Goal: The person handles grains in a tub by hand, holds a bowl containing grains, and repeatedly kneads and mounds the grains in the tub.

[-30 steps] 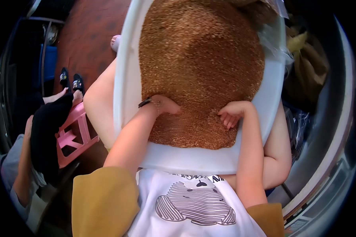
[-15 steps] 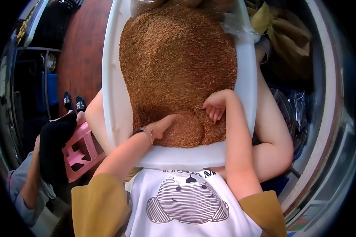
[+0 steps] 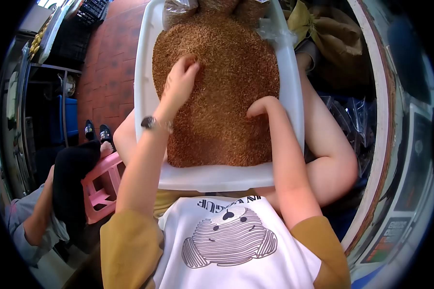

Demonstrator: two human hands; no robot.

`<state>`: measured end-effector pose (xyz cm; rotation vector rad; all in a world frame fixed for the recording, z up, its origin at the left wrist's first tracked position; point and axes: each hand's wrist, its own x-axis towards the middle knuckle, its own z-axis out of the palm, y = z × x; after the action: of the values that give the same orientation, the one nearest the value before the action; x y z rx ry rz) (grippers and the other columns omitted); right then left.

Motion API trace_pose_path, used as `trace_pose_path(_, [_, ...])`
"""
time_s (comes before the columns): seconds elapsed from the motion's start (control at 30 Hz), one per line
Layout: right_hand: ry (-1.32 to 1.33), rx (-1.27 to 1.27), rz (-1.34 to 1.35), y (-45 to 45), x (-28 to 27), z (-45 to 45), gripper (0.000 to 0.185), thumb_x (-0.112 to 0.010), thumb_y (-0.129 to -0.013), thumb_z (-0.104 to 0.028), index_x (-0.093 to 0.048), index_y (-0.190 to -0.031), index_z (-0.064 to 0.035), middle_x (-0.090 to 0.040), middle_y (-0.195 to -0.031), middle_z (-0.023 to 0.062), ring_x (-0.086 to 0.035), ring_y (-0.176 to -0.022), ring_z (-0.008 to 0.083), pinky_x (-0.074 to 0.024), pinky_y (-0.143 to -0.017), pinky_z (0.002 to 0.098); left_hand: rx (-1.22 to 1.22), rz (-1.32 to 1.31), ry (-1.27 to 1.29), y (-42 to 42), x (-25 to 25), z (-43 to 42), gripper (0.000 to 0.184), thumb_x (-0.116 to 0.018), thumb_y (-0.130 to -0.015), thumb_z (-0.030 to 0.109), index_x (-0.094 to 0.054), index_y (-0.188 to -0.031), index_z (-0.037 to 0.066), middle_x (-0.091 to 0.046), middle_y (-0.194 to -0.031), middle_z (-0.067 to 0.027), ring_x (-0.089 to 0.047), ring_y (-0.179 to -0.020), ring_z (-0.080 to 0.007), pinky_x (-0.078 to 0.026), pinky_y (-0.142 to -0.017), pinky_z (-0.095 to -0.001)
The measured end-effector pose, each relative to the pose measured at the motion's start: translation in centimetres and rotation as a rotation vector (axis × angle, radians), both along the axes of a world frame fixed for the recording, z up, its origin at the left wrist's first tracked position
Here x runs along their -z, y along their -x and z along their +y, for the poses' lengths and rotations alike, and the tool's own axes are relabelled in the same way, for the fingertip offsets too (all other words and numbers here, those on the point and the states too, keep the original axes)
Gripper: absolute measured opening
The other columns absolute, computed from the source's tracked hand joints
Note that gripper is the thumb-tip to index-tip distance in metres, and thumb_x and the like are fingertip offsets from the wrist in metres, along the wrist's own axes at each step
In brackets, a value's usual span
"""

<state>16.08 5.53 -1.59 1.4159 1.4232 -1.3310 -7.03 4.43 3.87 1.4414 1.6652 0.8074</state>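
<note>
A broad heap of small reddish-brown grains (image 3: 222,96) covers most of a white plastic tray (image 3: 147,86) across my lap. My left hand (image 3: 181,79), with a watch and a bracelet at the wrist, is over the upper left of the heap. Its thumb and fingers are drawn together; what is between them, if anything, is too small to make out. Lower on the right side, my right hand (image 3: 263,106) is bent at the wrist, fingers curled down against the grains. Its palm is hidden.
Filled clear plastic bags (image 3: 178,13) stand at the tray's far end, and loose clear plastic (image 3: 277,36) lies at its right rim. A brown sack (image 3: 335,38) is at the upper right. To the left, another person in dark trousers (image 3: 72,178) sits beside a pink stool (image 3: 101,188).
My left hand has moved from the near part of the heap to its upper left. My right hand has shifted slightly up. The small near mound has been spread out flat.
</note>
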Motion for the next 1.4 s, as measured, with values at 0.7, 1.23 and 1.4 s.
trace_pose_path(0.7, [0.277, 0.686, 0.140, -2.7, 6.4, -8.0, 0.048, -0.036, -0.088, -0.030, -0.043, -0.128, -0.0048, -0.041, -0.134, 0.0108, -0.039, -0.122, 0.0228, -0.0359, -0.097, 0.0384, 0.180, -0.101, 1.143, 2.1, 2.2, -9.9, 0.066, -0.038, -0.087, 0.046, -0.021, -0.141, 0.012, -0.018, -0.145, -0.0157, -0.016, -0.135, -0.0283, -0.014, -0.109, -0.0386])
trace_pose_path(1.23, [0.272, 1.458, 0.960, 4.1, -0.3, -6.9, 0.038, -0.041, -0.088, -0.029, -0.057, -0.109, -0.0019, -0.058, -0.109, 0.0127, -0.057, -0.098, 0.0248, -0.0457, -0.088, 0.0401, -0.380, -1.057, 0.830, 0.6, 1.2, -7.2, 0.053, -0.031, -0.090, 0.041, -0.042, -0.126, 0.004, -0.042, -0.131, -0.0152, -0.038, -0.123, -0.0245, -0.028, -0.101, -0.0434])
trace_pose_path(1.4, [0.116, 1.505, 1.167, 5.7, -4.8, -0.8, 0.034, -0.037, -0.088, -0.022, -0.052, -0.107, 0.0021, -0.056, -0.109, 0.0166, -0.054, -0.101, 0.0277, -0.0436, -0.090, 0.0425, -0.315, -1.151, 0.572, 1.4, -1.5, -1.0, 0.040, -0.029, -0.092, 0.033, -0.049, -0.113, 0.005, -0.050, -0.122, -0.0174, -0.044, -0.117, -0.0237, -0.034, -0.098, -0.0427])
